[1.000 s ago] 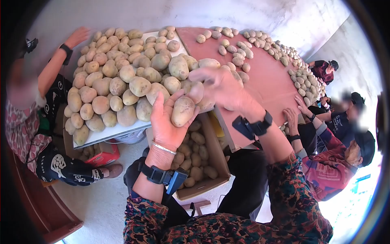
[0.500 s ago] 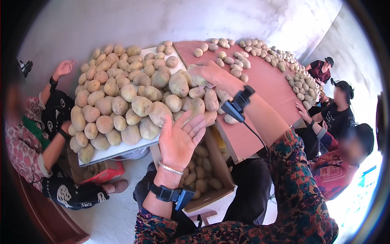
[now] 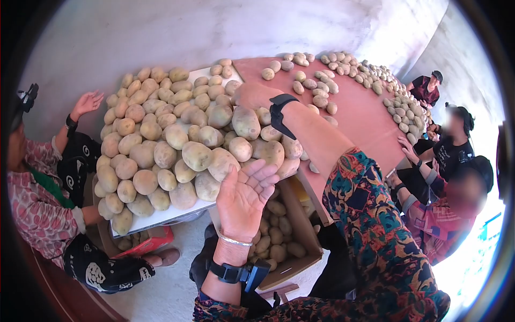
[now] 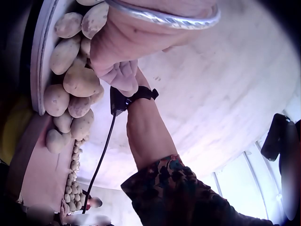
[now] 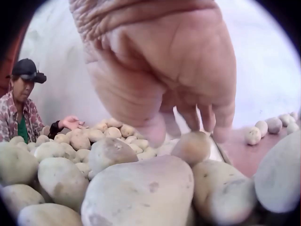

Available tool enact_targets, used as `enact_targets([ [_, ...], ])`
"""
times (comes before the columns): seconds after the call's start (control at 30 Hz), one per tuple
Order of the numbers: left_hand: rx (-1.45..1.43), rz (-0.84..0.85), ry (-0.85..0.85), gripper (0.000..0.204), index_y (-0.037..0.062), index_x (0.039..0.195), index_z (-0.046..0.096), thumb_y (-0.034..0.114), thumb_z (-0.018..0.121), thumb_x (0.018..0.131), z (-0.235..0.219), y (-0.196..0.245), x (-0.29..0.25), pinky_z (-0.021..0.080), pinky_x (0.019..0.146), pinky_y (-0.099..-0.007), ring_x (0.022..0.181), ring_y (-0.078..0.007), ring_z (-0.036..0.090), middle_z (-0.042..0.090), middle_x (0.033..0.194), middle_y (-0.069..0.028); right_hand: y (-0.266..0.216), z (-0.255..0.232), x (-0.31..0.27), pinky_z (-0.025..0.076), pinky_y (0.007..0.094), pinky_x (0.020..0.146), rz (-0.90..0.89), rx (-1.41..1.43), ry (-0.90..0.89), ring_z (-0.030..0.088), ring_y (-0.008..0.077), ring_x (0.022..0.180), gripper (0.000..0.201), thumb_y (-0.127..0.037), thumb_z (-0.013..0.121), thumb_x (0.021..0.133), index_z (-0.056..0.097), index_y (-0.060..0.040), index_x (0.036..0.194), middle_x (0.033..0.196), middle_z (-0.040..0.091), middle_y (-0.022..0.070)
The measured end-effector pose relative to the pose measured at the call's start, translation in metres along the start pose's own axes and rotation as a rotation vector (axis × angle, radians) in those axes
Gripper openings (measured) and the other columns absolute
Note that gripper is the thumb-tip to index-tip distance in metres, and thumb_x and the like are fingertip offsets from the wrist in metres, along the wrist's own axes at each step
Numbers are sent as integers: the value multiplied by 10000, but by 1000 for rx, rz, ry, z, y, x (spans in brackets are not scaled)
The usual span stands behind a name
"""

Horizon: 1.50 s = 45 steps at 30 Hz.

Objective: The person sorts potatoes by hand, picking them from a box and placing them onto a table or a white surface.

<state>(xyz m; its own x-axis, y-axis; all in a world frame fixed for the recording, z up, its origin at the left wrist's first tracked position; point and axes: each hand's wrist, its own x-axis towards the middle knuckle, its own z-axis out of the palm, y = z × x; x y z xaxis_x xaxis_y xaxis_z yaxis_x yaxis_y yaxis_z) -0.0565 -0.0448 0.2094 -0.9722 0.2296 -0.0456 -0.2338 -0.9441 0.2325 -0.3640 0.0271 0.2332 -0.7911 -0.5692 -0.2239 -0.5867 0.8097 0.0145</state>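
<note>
A heap of potatoes [image 3: 177, 137] covers a white board [image 3: 155, 217]. My left hand [image 3: 248, 201] is held palm up at the board's front edge, with its fingers loosely bent and nothing on the palm. Beyond it, my right hand [image 3: 255, 96] reaches over the back right of the heap, palm down. The right wrist view shows its fingers [image 5: 188, 113] pointing down and apart, the tips right at a small brownish potato [image 5: 192, 148]. A large pale potato [image 5: 141, 190] lies nearer the camera. In the left wrist view my left fingers [image 4: 120, 77] overlap the right wrist.
Below the board stands a cardboard box [image 3: 300, 263] with potatoes in it. A reddish table [image 3: 359, 118] extends right, bearing more potatoes [image 3: 405, 112] along its far edge. One person [image 3: 48, 198] sits at the left; several others are at the right.
One second ago a potato lay in my left palm; half a second ago the palm was bare. My right hand has moved from beside the left hand to the back of the heap.
</note>
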Motion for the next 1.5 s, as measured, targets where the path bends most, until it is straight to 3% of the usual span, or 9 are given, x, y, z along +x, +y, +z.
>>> enact_targets([
  [0.13, 0, 15, 9, 568, -64, 1252, 516, 432, 403, 999, -4, 4, 2, 514, 866, -355, 1020, -297, 624, 628, 1157, -204, -18, -20, -36, 508, 413, 871, 21, 19, -91, 644, 357, 1022, 320, -195, 528, 869, 650, 27, 1065, 1104, 662, 215],
  [0.33, 81, 62, 114, 492, -16, 1191, 555, 408, 410, 989, -7, 6, 2, 498, 835, -310, 972, -240, 632, 653, 1104, -152, -28, -45, -98, 519, 440, 809, 70, 121, 180, 650, 363, 972, 247, -146, 525, 840, 690, -19, 973, 1019, 674, 221],
  [0.53, 240, -22, 179, 420, -19, 1174, 573, 328, 464, 963, -5, 7, -2, 519, 768, -301, 934, -233, 639, 663, 1069, -133, -52, -20, -211, 525, 435, 705, -235, 375, 525, 660, 358, 768, 176, -147, 567, 816, 670, -42, 913, 784, 660, 188],
  [0.63, 407, -78, 109, 357, 29, 1123, 593, 330, 495, 956, -4, 3, -3, 490, 750, -263, 889, -183, 644, 676, 1029, -90, -76, 1, -272, 522, 350, 688, -308, 935, 193, 659, 231, 737, 171, -205, 643, 858, 669, -47, 921, 775, 653, 87],
  [0.7, 611, -81, 169, 291, 44, 1099, 599, 280, 514, 951, -5, -2, -5, 489, 684, -241, 797, -148, 645, 680, 990, -68, -76, 16, -296, 518, 321, 800, -378, 878, 14, 614, 185, 1032, 248, -198, 679, 858, 664, -26, 1035, 1087, 603, 101],
  [1.03, 1336, -214, 17, 254, 9, 1088, 618, 217, 564, 952, -1, -26, -3, 489, 630, -220, 744, -106, 635, 691, 888, -78, -15, 23, -429, 498, 327, 914, 14, 1100, -79, 651, 222, 1032, 455, -284, 688, 883, 597, 32, 1197, 1106, 680, 173],
  [1.17, 1563, -260, -44, 254, -37, 1095, 613, 129, 565, 908, -20, -31, 0, 518, 657, -265, 730, -128, 633, 683, 870, -105, -7, 55, -455, 507, 322, 886, 32, 1173, -21, 652, 207, 1027, 438, -281, 693, 879, 614, 34, 1173, 1085, 690, 143],
  [1.3, 2254, -128, -128, 274, 20, 1087, 639, 148, 605, 847, -30, -35, -8, 475, 899, -442, 1009, -389, 614, 668, 1015, -222, -26, 73, -446, 500, 310, 907, -16, 1153, -102, 637, 150, 1013, 369, -232, 707, 884, 628, 12, 1150, 1062, 690, 80],
  [1.5, 2490, -312, -113, 279, 40, 1096, 644, 148, 630, 838, -57, -38, -18, 465, 920, -455, 1065, -385, 589, 651, 1065, -220, -22, 88, -399, 496, 291, 900, -82, 1212, -1, 634, 143, 1013, 381, -260, 663, 914, 613, 1, 1187, 1092, 687, 88],
])
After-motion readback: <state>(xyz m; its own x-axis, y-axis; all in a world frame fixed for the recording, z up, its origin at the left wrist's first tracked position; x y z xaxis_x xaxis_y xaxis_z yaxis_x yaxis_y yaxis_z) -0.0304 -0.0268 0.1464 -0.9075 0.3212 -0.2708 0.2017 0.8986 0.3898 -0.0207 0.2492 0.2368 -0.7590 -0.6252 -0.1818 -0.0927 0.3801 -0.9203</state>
